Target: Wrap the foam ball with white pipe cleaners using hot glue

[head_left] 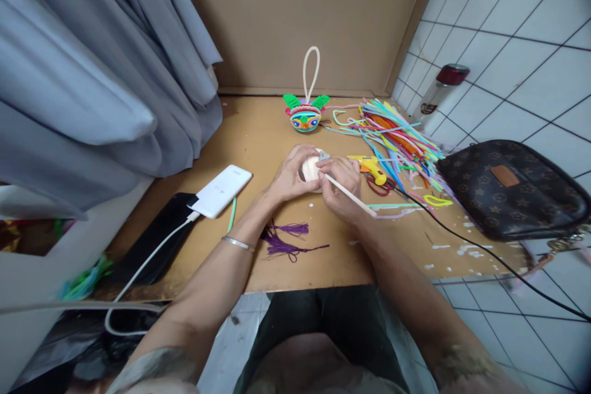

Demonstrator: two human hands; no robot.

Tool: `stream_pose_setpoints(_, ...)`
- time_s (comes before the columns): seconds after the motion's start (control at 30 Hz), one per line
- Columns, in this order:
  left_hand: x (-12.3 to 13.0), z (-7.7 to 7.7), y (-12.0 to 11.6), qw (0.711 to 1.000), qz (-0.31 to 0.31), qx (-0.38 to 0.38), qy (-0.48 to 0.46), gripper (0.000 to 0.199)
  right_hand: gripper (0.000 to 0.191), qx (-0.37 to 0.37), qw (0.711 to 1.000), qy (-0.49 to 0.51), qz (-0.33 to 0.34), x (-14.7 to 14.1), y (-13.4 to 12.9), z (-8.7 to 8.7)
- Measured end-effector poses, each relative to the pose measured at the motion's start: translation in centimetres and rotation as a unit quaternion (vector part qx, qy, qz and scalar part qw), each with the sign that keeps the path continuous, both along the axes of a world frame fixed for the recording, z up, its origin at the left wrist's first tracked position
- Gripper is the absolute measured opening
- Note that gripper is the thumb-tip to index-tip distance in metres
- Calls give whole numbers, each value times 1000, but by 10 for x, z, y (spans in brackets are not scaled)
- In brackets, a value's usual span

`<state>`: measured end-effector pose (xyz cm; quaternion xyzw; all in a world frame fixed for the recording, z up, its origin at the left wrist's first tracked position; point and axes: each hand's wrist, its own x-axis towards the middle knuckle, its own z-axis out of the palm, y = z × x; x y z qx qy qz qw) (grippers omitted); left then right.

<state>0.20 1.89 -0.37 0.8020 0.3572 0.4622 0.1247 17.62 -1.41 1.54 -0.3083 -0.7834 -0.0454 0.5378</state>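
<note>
My left hand (pixel 290 172) curls its fingers and thumb around a cream-coloured round ball (pixel 311 168), which looks wrapped in strands. Against the ball's right side, my right hand (pixel 342 180) pinches a cream pipe cleaner (pixel 353 197); its tail sticks out toward the lower right. Part of the ball is hidden by my fingers. Just beyond my hands stands a colourful animal-head ornament (pixel 305 118) with green ears and a cream loop on top. Purple tassels (pixel 289 243) lie on the table between my forearms.
Right of my hands lie a yellow glue gun (pixel 372 167), with a black cord, and a heap of coloured pipe cleaners (pixel 401 135). A brown handbag (pixel 512 191) and a bottle (pixel 438 92) stand farther right. On the left are a white power bank (pixel 224 191) with cable and a grey curtain (pixel 101 61).
</note>
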Motion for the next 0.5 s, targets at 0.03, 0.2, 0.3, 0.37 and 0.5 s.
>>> stream_pose_setpoints(0.03,-1,-1,1,1000,0,-2,6,57,13,-2,1000,0,0,0,0,0)
stream_pose_setpoints(0.2,-3,-6,3,999,-3,-12,34,85,12,-9,1000,-1,-5,1,1,0)
stream_pose_setpoints(0.3,-1,-5,0,998,25,-3,58,87,13,4,1000,2,-11,2,2,0)
stream_pose_setpoints(0.37,1,-4,-2,995,60,6,74,84,14,14,1000,7,-8,2,3,-1)
stream_pose_setpoints(0.5,4,0,-5,994,69,19,89,75,13,2,1000,7,-20,3,4,-2)
